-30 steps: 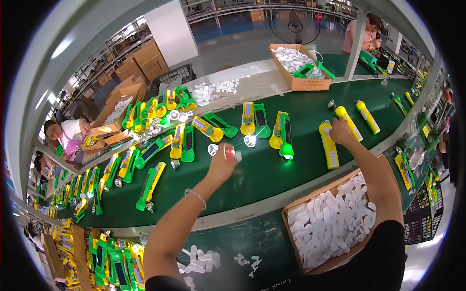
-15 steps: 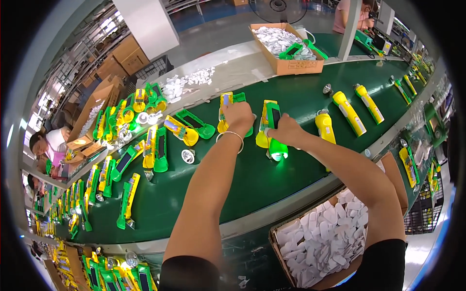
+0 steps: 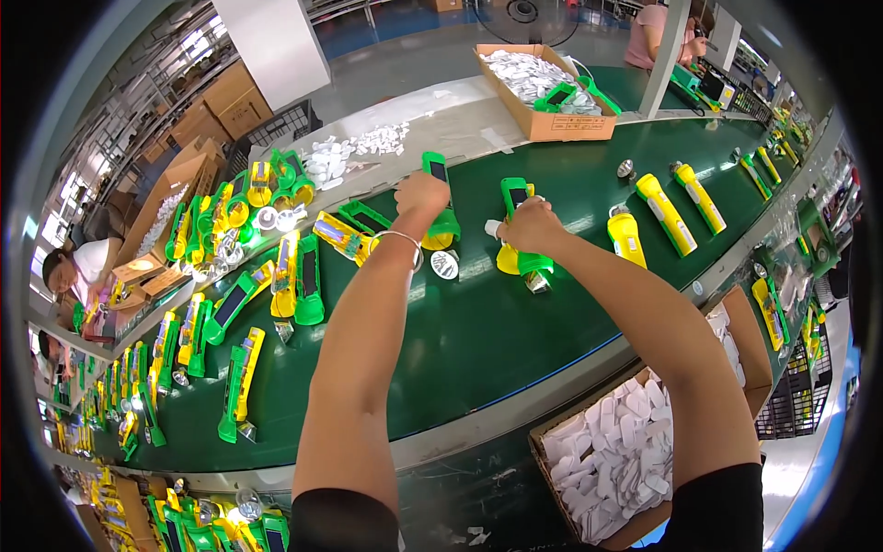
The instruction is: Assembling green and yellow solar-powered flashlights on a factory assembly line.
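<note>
My left hand is closed at the left edge of a flashlight whose green half with a dark panel lies over its yellow body; its fingertips are hidden. A silver reflector lies just below it on the belt. My right hand grips another yellow-and-green flashlight from its right side, with its lamp end pointing toward me. A small white piece shows beside the right fingers. Left of my left wrist lies an opened flashlight with a yellow half and a green half.
The green conveyor belt carries several opened flashlights at left and closed yellow ones at right. A carton of white pieces stands by my right arm, another carton beyond the belt. People work at far left and far right.
My left hand has moved left, and the green half beside it now lies over the yellow body. The right hand has shifted up onto its flashlight, whose bright green glow has faded.
</note>
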{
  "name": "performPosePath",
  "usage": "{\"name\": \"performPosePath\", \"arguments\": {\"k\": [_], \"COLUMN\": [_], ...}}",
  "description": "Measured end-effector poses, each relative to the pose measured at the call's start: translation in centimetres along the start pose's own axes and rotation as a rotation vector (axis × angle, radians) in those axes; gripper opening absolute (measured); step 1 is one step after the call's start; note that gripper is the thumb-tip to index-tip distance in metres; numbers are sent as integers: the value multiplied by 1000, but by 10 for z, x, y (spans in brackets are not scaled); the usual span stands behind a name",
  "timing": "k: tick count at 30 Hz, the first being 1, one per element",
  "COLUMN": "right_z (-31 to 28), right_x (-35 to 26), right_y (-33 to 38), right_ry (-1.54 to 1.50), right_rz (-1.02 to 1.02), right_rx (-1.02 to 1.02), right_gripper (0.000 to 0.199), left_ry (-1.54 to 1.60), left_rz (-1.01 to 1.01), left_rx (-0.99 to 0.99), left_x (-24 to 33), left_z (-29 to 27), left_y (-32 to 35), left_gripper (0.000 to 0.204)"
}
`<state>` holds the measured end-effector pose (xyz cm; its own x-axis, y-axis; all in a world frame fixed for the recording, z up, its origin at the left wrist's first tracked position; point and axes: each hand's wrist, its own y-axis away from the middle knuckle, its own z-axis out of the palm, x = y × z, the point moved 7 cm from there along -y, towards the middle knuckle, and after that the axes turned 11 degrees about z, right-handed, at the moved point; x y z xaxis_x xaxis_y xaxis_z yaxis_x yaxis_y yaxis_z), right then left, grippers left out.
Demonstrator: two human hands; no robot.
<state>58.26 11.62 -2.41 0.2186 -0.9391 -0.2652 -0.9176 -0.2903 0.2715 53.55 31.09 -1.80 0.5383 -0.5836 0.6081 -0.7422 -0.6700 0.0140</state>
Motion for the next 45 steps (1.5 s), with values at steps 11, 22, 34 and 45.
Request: {"name": "performPosePath", "arguments": {"k": [11,22,34,45], "right_z": [3,-1,2,5], "right_x": [6,-3,24,36], "right_y": [-9,-3,-1,-17], "right_ry": [76,241,45,-17], "right_rz": [-43,-210,-74,-173], "right_rx": [-105,-105,8,210], "right_gripper": [89,83,96,69], "left_ry": [-368,-294,21,148], "left_rz": [400,196,207,157], "left_rx": [-13,-355,-235,-56], "left_x": [28,24,50,-72], "left_z": [1,14,7,-183], "left_y": [25,17,52,209], "left_gripper": [37,70,83,61]}}
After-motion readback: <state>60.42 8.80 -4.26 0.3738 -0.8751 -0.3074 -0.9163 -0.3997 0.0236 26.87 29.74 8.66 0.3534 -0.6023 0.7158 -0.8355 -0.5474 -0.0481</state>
